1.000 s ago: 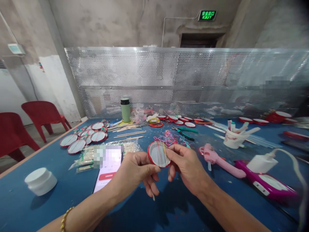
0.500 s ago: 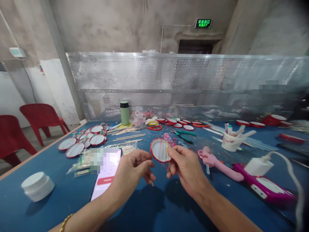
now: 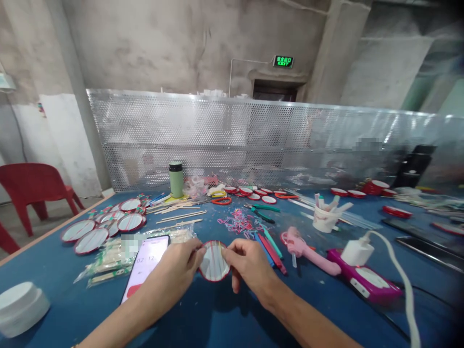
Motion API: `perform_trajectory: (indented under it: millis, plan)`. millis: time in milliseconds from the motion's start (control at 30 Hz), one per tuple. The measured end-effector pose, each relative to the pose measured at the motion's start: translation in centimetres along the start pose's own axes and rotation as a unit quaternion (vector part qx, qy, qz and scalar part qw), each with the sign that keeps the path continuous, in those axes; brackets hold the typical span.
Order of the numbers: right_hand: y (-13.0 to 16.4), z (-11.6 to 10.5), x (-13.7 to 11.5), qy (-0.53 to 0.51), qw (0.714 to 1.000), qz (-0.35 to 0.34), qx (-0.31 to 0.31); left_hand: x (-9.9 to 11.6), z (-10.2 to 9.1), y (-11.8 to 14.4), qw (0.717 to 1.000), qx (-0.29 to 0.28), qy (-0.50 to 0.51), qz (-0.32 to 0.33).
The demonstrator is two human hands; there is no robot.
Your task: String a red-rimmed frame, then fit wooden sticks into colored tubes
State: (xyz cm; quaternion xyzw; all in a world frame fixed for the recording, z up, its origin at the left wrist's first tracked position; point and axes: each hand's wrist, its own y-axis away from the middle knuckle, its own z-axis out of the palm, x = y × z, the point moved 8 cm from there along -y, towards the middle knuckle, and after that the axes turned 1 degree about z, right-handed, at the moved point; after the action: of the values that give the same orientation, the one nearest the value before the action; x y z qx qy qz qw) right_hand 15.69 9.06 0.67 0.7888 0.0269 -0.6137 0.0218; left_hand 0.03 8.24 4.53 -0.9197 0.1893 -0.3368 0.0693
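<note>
A small round disc [image 3: 214, 263] with a red rim, a white face and thin coloured bands stretched across it is held up over the table between both hands. My left hand [image 3: 183, 261] pinches its left edge. On the opposite side, my right hand [image 3: 248, 263] grips the upper right edge, thumb near a yellow band. Beyond the disc lies a heap of small coloured rubber bands [image 3: 235, 221]. A lit phone [image 3: 147, 261] lies partly behind my left forearm, beside plastic packs of wooden sticks [image 3: 108, 258].
Similar red-rimmed discs [image 3: 90, 240] are piled at left. On the right are a pink glue gun [image 3: 311, 251], a purple power strip [image 3: 362, 280] with a white cable, and a cup of pens [image 3: 324, 220]. Pliers [image 3: 263, 210], a green bottle [image 3: 176, 181] and a white jar [image 3: 22, 307] stand or lie around.
My left hand, free of the disc before, now pinches its left edge. The disc sits lower and further left in view, which has turned slightly right. Coloured markers beside my right hand now show.
</note>
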Motion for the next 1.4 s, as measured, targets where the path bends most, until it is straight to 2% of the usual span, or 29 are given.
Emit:
perform_trajectory:
  millis: [133,233,300,467,567,633,867,1033,1200,1300,1400]
  plan:
    - [0.4,0.2,0.0,0.043,0.999,0.004,-0.018,-0.6,1.6,-0.1,0.999,-0.034,-0.01,-0.013]
    - [0.8,0.4,-0.2,0.082,0.995,0.019,-0.056,-0.9,1.8,-0.1,0.999,-0.031,-0.016,-0.011]
    - [0.9,-0.1,-0.8,0.122,0.991,-0.003,-0.054,-1.0,1.8,0.0,0.999,-0.023,-0.022,-0.014]
    - [0.9,-3.5,-4.1,0.237,0.956,-0.145,0.091,-0.5,2.8,0.2,0.99,-0.044,-0.129,-0.024]
    - [0.8,-5.2,-5.3,0.266,0.93,-0.195,0.161,0.2,3.8,0.5,0.973,-0.071,-0.218,-0.026]
    - [0.5,-5.9,-5.4,0.264,0.927,-0.2,0.175,0.6,4.4,0.6,0.962,-0.087,-0.256,-0.031]
    - [-0.7,-6.1,-5.7,0.278,0.938,-0.166,0.129,1.6,4.9,0.7,0.946,-0.07,-0.317,0.014]
    - [-0.4,-4.8,-7.0,0.317,0.93,-0.176,0.055,2.1,5.0,0.6,0.945,-0.068,-0.317,0.043]
    - [-0.8,-3.1,-5.7,0.333,0.931,-0.147,-0.042,2.9,4.1,1.1,0.951,-0.037,-0.298,0.071]
    - [-1.3,-3.2,-4.9,0.335,0.929,-0.155,-0.02,3.4,4.5,1.7,0.953,-0.055,-0.275,0.11]
    - [-1.6,-3.5,-4.1,0.355,0.921,-0.157,0.009,3.9,3.9,2.0,0.961,-0.022,-0.231,0.148]
